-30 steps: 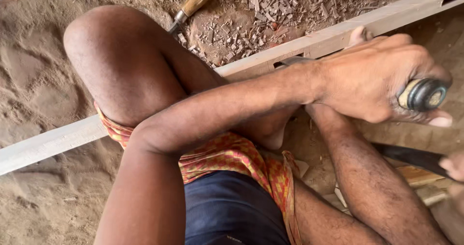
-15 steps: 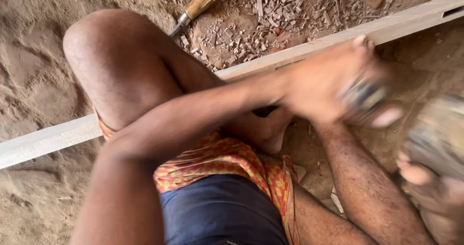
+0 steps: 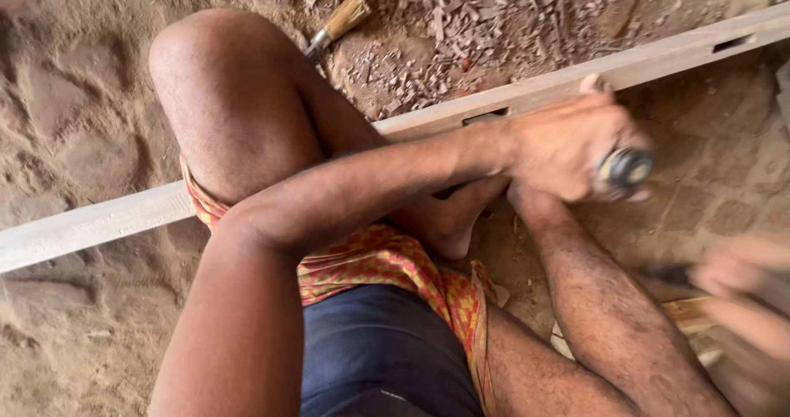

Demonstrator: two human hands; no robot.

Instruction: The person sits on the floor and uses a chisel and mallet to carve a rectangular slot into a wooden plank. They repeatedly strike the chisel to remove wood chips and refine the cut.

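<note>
Left hand: the left hand (image 3: pixel 568 145) is closed around the handle of a chisel (image 3: pixel 624 170), whose dark round butt end faces the camera; the fist sits just on the near side of the long wooden beam (image 3: pixel 107 220), thumb tip touching its edge

Right hand: the right hand (image 3: pixel 745 273) is a blur at the right edge, well to the near side of the beam; its fingers are wrapped round a dark handle (image 3: pixel 671 275), though what tool this belongs to cannot be told

Beam: it runs across the sandy ground (image 3: pixel 74 113) from lower left to upper right, with a small cut slot (image 3: pixel 485 118) just left of the left hand and another slot (image 3: pixel 732 44) near its far right end

Knee: the bent knee (image 3: pixel 222 80) crosses over the beam, left of the left hand

Other tool: a second tool with a pale wooden handle (image 3: pixel 346 18) lies on the far side of the beam, beside the knee, among wood chips (image 3: pixel 494 30)

Change: half a second ago the left hand was smeared by motion and the chisel end unclear; now it is sharp, at much the same spot by the beam, while the right hand has moved from a large blur to a smaller one
</note>
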